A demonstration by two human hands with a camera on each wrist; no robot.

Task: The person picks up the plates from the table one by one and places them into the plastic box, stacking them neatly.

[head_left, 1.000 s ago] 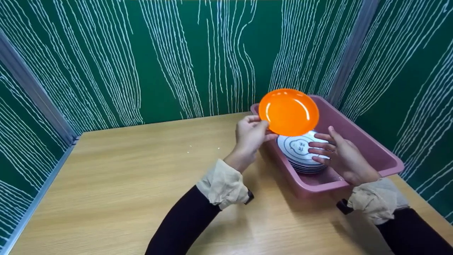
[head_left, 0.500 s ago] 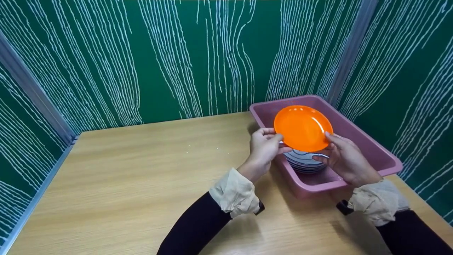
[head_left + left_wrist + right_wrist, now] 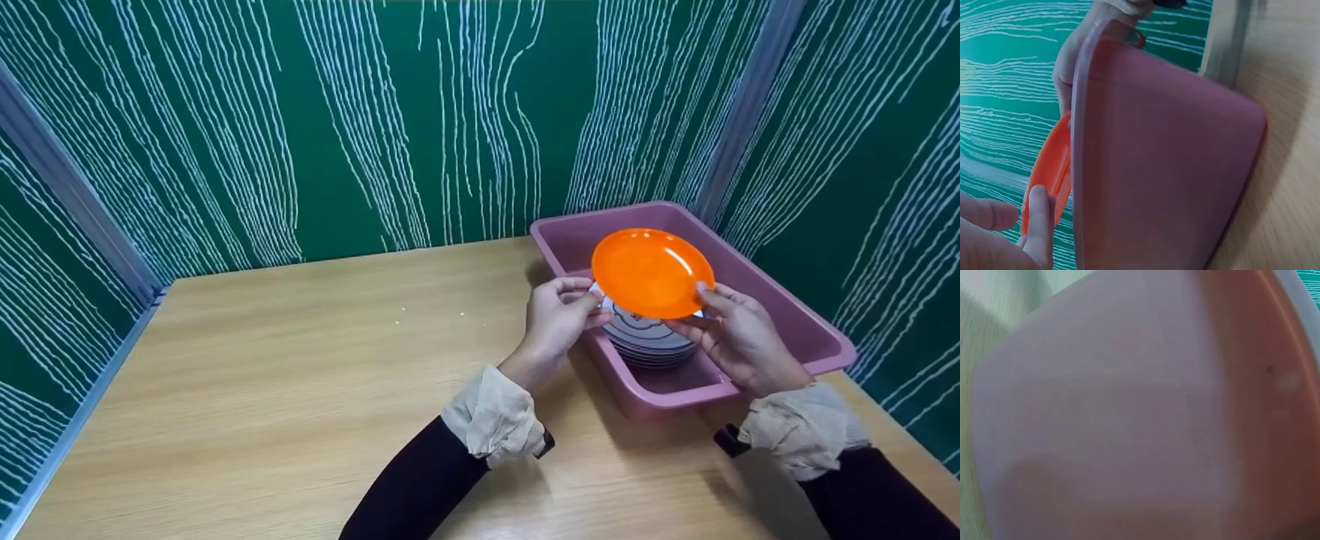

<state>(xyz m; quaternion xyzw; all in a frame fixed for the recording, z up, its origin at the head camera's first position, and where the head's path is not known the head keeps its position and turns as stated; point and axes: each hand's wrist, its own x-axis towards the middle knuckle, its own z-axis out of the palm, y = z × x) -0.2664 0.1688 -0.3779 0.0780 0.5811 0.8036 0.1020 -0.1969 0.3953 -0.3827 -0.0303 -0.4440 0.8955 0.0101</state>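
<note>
An orange plate is held up, tilted, above the pink basin. My right hand pinches its right edge, thumb on the upper face and fingers beneath. My left hand is beside the plate's left edge, thumb and fingers apart from it in the head view. In the left wrist view, a left finger overlaps the orange plate; contact is unclear. Below, a stack of several white plates with dark line patterns lies in the basin. The right wrist view shows mainly the basin's outer wall.
The basin stands on the right of a wooden table, near the back corner. Green panels with white wavy lines enclose the table, joined by grey metal posts. Small white specks lie on the tabletop.
The orange plate has moved right and down over the basin. My right hand has taken hold of its right edge, and my left hand has let go of the left edge.
</note>
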